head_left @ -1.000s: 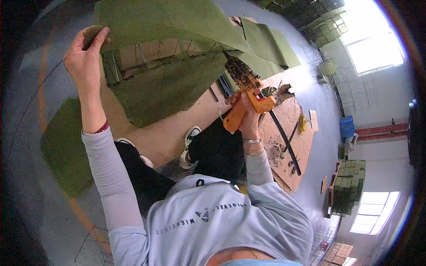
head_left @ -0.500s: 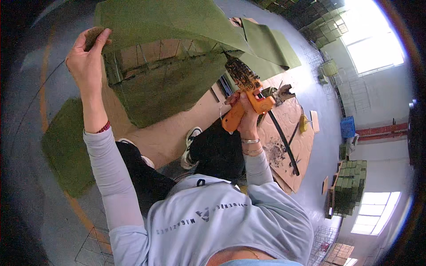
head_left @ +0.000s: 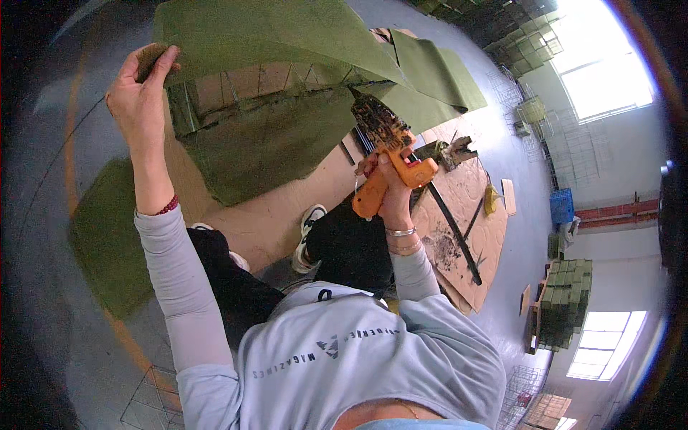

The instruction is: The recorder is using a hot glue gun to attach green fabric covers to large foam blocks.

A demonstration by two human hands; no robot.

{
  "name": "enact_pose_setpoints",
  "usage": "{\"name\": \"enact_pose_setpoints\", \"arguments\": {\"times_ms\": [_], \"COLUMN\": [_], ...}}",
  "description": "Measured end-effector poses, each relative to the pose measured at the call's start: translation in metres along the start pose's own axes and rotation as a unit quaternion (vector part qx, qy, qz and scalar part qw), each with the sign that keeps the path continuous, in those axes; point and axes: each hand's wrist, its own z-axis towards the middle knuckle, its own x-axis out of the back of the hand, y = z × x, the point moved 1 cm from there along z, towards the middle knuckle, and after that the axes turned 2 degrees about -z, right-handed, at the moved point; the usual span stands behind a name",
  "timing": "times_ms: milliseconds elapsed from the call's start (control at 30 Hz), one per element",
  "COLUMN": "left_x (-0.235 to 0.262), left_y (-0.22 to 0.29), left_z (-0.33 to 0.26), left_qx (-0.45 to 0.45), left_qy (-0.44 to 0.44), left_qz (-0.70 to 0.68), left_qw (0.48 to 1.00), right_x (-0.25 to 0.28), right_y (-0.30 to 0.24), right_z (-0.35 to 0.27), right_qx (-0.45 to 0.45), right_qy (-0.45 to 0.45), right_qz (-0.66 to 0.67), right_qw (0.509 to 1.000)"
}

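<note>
Left fingers (head_left: 169,59) pinch tight on the cloth (head_left: 272,36)'s raised edge, right fingers (head_left: 368,165) wrap the glue gun (head_left: 392,159); above the cardboard (head_left: 261,218), wire frame (head_left: 189,98) shows one dark-streaked bar (head_left: 247,105), cloth held clear, apparently unfastened there.

- In my left hand (head_left: 140,107): the edge of an upper fabric sheet (head_left: 279,39), extending forward and to the right.
- In my right hand (head_left: 396,190): a glue gun (head_left: 387,130), nozzle forward-left.
- Between my hands, under the sheet: a wire frame (head_left: 244,100); a lower fabric panel (head_left: 272,143) adjoins its near side, over floor cardboard (head_left: 265,229).
- Behind and right of my right hand: a rod (head_left: 456,235), running from the gun's rear across a cardboard piece (head_left: 430,222).
- Far right of my right hand: a crate (head_left: 562,205).
- Behind my left hand, beside the forearm: a fabric piece (head_left: 107,236) on the floor (head_left: 43,287).
</note>
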Motion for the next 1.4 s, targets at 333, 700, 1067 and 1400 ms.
{"name": "enact_pose_setpoints", "arguments": {"times_ms": [333,700,1067,1400], "left_x": [-0.001,-0.002,-0.001,0.0], "left_y": [0.0,0.001,-0.001,0.002], "left_z": [-0.002,-0.003,-0.003,-0.005], "left_qx": [0.005,0.009,0.01,0.01], "left_qy": [0.011,0.01,0.005,0.008], "left_qz": [0.009,-0.018,-0.04,-0.018], "left_qw": [1.0,1.0,0.999,1.0], "right_x": [-0.001,-0.009,-0.014,-0.02], "right_y": [0.012,0.008,0.011,0.017], "right_z": [-0.003,-0.005,-0.006,-0.011], "right_qx": [-0.035,-0.015,-0.012,-0.018], "right_qy": [0.009,-0.009,-0.036,-0.063], "right_qz": [0.046,0.045,0.06,0.048], "right_qw": [0.998,0.999,0.997,0.997]}}
